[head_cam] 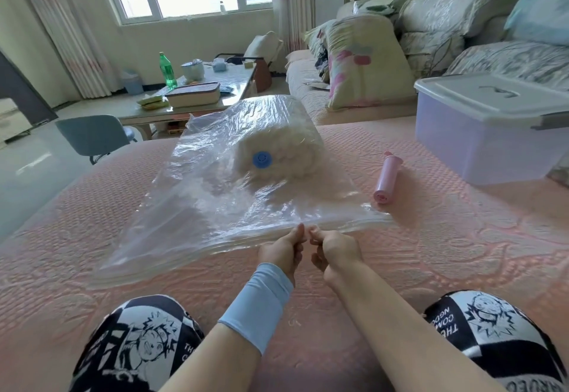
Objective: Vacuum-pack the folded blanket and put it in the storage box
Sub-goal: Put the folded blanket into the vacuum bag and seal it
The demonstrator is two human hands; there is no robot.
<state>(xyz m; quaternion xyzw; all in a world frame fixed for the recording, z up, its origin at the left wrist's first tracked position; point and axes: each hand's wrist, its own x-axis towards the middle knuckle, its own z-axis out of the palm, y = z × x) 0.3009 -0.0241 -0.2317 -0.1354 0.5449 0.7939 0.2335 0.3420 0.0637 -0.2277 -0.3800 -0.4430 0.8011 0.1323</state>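
**Two hands on the bag's zip edge**

We see a clear, crinkled plastic vacuum bag (215, 206) lying flat on a pink quilted cover (92, 237) with a raised stitched pattern. Inside the bag, toward its far end, sits the folded blanket (286, 145), a cream, fluffy, rounded bundle. A round blue valve (262, 159) is set in the bag's upper film, over the blanket's near side.

At the bag's near edge, the left hand (283, 251) and right hand (335, 248) sit side by side, nearly touching. Each grip pinches the zip strip between thumb and curled fingers. A pale blue stretch sleeve (258, 305) covers the left wrist.

Just beside the bag's right edge lies a pink plastic hand pump (386, 179), a cylinder on its side. Farther right of the bag stands the storage box (480, 148), translucent and rectangular, with its pale lid (492, 99) on. We cannot make out anything inside it.
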